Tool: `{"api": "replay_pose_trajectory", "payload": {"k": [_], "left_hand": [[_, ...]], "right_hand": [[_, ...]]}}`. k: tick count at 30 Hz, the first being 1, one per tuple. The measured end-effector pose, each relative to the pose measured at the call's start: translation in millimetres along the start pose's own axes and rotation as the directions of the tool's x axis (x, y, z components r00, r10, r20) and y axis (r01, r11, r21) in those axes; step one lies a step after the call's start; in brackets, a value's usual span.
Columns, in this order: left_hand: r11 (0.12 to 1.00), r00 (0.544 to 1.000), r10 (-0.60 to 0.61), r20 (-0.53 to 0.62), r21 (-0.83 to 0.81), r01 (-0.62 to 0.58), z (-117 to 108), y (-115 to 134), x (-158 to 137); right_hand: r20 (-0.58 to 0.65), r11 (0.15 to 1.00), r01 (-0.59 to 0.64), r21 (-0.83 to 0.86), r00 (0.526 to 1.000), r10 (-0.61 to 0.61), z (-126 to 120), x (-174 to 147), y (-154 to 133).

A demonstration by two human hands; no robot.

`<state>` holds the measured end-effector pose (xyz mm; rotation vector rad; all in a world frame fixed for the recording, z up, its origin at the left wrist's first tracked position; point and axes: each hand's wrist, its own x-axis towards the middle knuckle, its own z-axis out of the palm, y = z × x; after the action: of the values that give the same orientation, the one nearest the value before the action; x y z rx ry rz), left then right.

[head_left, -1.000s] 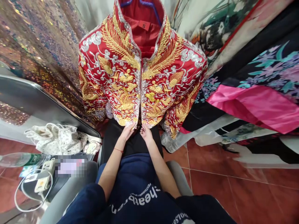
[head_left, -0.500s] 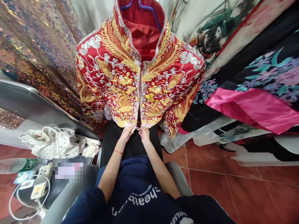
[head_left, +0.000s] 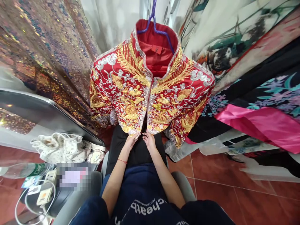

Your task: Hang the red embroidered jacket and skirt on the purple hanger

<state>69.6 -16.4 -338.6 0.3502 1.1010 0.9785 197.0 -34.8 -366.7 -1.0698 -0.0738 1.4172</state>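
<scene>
A red jacket (head_left: 131, 93) with dense gold and silver embroidery hangs in front of me on a purple hanger (head_left: 153, 23). Its stand collar is open at the top, and a red label marked S shows inside. My left hand (head_left: 131, 140) pinches the lower front corner of the left panel, with its thumb over the hem. My right hand (head_left: 149, 140) is at the matching corner of the right panel, its bent fingers gripping the hem edge. The two hands are slightly apart, on either side of the front opening, above my dark trousers.
Sequinned fabric (head_left: 63, 40) hangs on the left beside a dark panel with a metal rim (head_left: 47, 109). A dotted white cloth (head_left: 62, 148), a plastic bottle (head_left: 25, 170) and a white cable (head_left: 17, 206) lie at lower left. Floral black garments and pink satin (head_left: 255, 125) hang on the right.
The view has shifted, so the jacket and hands sit lower and further right, and more of the hanger shows. The right hand's fingers look a little more spread at the hem.
</scene>
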Motion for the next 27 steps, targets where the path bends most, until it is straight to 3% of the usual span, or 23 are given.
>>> {"api": "replay_pose_trajectory", "payload": {"k": [5,16,27], "left_hand": [[0.999,0.999,0.029,-0.013,-0.020,-0.029,7,-2,2],[0.995,0.995,0.101,0.008,0.002,-0.101,10,-5,-2],[0.982,0.984,0.175,0.020,0.069,-0.176,14,-8,-6]], "right_hand": [[0.000,1.000,0.011,0.017,1.000,-0.011,1,-3,-2],[0.122,0.998,-0.039,0.040,0.992,0.034,5,-16,18],[0.231,1.000,-0.022,-0.006,0.973,0.023,-3,-17,11]]}}
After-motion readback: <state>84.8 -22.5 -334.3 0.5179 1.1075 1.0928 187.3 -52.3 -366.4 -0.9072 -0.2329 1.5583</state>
